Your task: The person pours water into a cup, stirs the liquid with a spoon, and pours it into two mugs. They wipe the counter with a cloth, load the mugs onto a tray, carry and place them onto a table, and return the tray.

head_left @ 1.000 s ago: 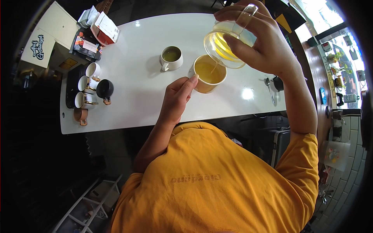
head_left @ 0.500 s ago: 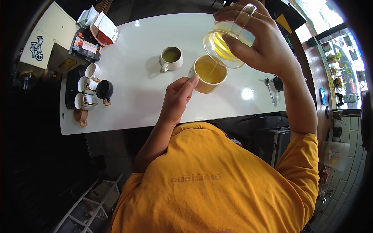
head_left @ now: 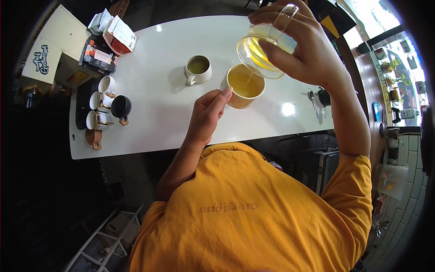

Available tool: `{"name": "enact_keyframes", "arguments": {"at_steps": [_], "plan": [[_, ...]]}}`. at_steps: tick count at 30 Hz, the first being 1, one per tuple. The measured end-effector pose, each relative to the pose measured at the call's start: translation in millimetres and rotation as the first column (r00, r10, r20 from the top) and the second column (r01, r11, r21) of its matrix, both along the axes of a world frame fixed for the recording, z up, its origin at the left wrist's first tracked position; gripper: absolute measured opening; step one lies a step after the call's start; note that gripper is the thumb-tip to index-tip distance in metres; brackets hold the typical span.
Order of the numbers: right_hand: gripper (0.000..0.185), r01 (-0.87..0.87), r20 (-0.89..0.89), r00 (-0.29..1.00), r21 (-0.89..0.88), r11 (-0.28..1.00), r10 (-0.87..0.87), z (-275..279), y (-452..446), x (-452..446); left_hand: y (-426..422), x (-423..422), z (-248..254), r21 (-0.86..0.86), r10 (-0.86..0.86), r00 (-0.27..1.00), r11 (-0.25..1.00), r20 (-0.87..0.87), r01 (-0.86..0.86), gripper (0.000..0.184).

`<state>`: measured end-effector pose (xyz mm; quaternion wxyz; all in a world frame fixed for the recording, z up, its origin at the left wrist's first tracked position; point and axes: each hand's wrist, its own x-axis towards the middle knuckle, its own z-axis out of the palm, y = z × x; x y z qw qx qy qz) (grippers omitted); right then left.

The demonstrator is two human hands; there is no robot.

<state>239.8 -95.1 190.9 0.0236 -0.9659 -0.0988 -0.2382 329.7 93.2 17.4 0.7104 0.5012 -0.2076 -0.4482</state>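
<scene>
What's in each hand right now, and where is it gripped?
The left hand holds the mug on its handle side, near the rim. The right hand holds the tipped glass jug on its handle side, thumb against its body.

Right hand (head_left: 304, 50) tips glass (head_left: 259, 56) — left hand (head_left: 207, 112) grips mug (head_left: 241, 103).

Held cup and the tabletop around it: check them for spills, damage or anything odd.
Nothing stands out. The glass vessel is tilted, but its thin stream falls inside the held cup. No puddle shows on the tabletop around it; the bright patch looks like reflected light. No crack or chip is visible.
</scene>
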Motion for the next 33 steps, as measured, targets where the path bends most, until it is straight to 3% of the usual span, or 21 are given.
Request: {"name": "enact_keyframes", "arguments": {"at_steps": [4,12,16,25,27,33], "plan": [[0.033,0.105,-0.042,0.994,0.022,0.994,-0.104,8,12,-2,-2,-1,2,0.018,0.002,1.0,1.0,-0.001,-0.002,0.032],[0.033,-0.007,0.008,1.0,-0.016,1.0,0.007,1,-3,-1,-4,-1,2,0.026,0.001,1.0,1.0,-0.001,-0.001,0.032],[0.033,0.094,-0.079,0.993,0.01,0.996,-0.093,10,8,-3,-4,-1,3,0.027,0.013,1.0,1.0,0.0,-0.013,0.033],[0.034,0.057,-0.089,0.995,0.019,0.998,-0.055,9,9,0,-2,-1,2,0.009,0.008,1.0,1.0,0.003,-0.008,0.033],[0.034,-0.037,-0.019,0.999,0.007,0.999,0.037,1,0,4,-2,-1,2,0.006,0.017,1.0,1.0,0.003,-0.017,0.033],[0.035,0.039,-0.08,0.996,-0.012,0.999,-0.04,11,13,4,1,1,3,0.016,0.03,1.0,0.999,0.004,-0.03,0.034]]}}
